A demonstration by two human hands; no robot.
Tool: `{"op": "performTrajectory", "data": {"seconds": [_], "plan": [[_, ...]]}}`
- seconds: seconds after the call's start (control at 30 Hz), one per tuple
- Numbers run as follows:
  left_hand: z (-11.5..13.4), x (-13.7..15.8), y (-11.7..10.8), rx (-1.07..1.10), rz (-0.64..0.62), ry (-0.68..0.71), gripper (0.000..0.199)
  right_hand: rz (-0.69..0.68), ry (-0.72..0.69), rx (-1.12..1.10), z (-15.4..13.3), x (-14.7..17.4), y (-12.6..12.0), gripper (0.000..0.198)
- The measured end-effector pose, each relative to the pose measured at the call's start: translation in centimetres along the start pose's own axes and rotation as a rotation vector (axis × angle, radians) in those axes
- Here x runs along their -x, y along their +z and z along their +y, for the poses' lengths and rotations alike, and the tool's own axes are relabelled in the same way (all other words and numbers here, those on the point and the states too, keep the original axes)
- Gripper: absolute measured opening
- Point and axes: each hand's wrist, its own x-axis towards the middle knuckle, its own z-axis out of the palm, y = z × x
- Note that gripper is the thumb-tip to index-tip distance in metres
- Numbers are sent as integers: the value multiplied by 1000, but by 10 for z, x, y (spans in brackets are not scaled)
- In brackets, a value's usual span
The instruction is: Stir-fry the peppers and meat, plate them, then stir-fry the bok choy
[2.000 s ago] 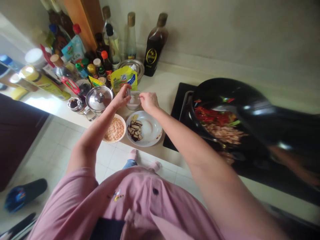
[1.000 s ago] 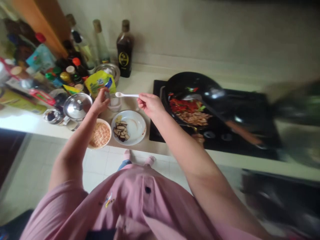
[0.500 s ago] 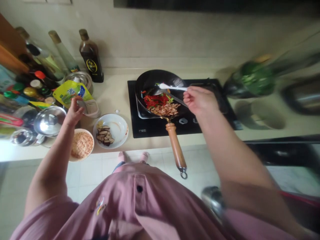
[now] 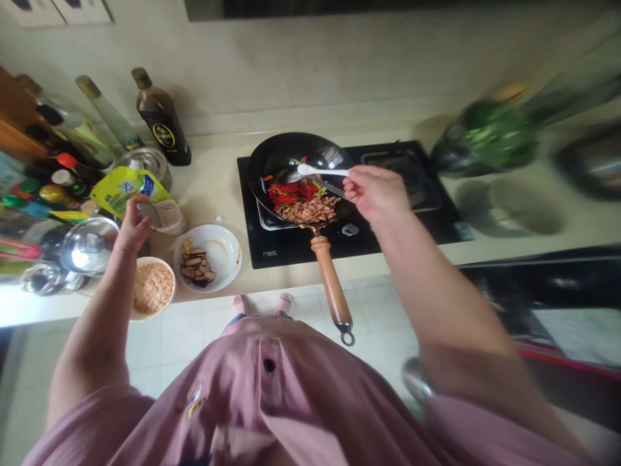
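Note:
My right hand (image 4: pixel 376 194) is closed around the handle of a small white spoon (image 4: pixel 323 171), held level above the wok (image 4: pixel 272 152). White powder appears heaped in the spoon's bowl. A metal spatula (image 4: pixel 332 186) leans in the wok, its handle passing under my right hand; whether I grip it too, I cannot tell. Chopped red peppers (image 4: pixel 294 193) and browned meat pieces (image 4: pixel 315 210) lie in the wok. On the left, my left hand (image 4: pixel 134 223) pinches the raised clear lid (image 4: pixel 149 212) of a small seasoning box (image 4: pixel 171 219).
A white plate (image 4: pixel 228 249) with sliced brown pieces and a bowl of pinkish food (image 4: pixel 154 288) stand at the counter's front edge. Several bottles (image 4: pixel 162 123) crowd the back left. The wok's wooden handle (image 4: pixel 330 278) juts toward me from the black stove (image 4: pixel 276 255).
The whole view has shifted, so the wok and counter things sit further left in it. Both hands keep their hold, and the spoon remains over the wok.

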Motion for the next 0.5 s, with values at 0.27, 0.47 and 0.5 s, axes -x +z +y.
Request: {"op": "performTrajectory", "data": {"seconds": [0.27, 0.47, 0.5], "plan": [[12, 4, 4, 33, 16, -25, 45, -14, 7, -13, -1, 6, 1, 12], [14, 5, 6, 33, 50, -37, 46, 13, 21, -63, -9, 2, -15, 11], [14, 6, 6, 39, 41, -33, 47, 26, 10, -59, -12, 0, -19, 11]]}}
